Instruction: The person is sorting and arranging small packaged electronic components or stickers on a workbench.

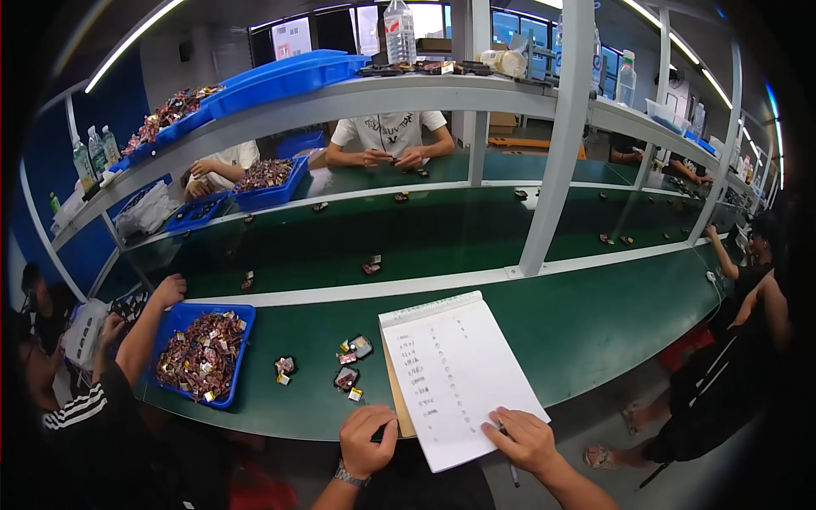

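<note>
A white paper notepad with handwritten columns lies at a slant over the near edge of the green bench. My right hand rests on its lower right corner, fingers bent around a pen whose end sticks out below the hand. Beside the pad's lower left corner, my left hand lies at the bench edge with its fingers curled in and no object showing in it; a watch is on that wrist. Left of the pad sit small electronic assemblies with yellow and silver parts, and another assembly farther left.
A blue bin full of small assemblies stands at left, next to a co-worker's arm. Beyond runs a dark green conveyor carrying scattered pieces. A white post and overhead shelf rise ahead. Other people sit opposite and at right.
</note>
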Motion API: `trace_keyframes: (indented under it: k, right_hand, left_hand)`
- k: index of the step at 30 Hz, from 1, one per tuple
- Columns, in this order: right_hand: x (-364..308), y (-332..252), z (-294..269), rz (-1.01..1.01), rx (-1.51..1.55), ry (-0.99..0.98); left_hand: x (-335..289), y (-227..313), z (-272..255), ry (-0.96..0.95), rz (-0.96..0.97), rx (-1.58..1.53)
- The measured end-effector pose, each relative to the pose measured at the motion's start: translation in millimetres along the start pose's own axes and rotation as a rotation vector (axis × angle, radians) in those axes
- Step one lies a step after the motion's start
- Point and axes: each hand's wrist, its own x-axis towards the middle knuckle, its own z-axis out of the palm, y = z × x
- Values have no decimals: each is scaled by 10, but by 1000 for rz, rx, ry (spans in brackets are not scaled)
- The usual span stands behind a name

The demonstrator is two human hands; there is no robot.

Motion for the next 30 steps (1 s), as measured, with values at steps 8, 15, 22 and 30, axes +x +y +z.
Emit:
trace_keyframes:
  k: [8, 15, 22, 30]
  right_hand:
    - [-658, 442, -670, 279, -220, 55]
    - [-841, 1043, -710, 570, -174, 22]
    - [-94, 1058, -884, 796, 426, -356]
    - [-262, 1958, -238, 958, -80, -270]
  left_hand:
    - [-20, 164, 55, -19, -4, 41]
    - [-12, 175, 44, -23, 26, 57]
    - [-36, 192, 19, -32, 20, 71]
    - [-88, 126, -26, -46, 51, 26]
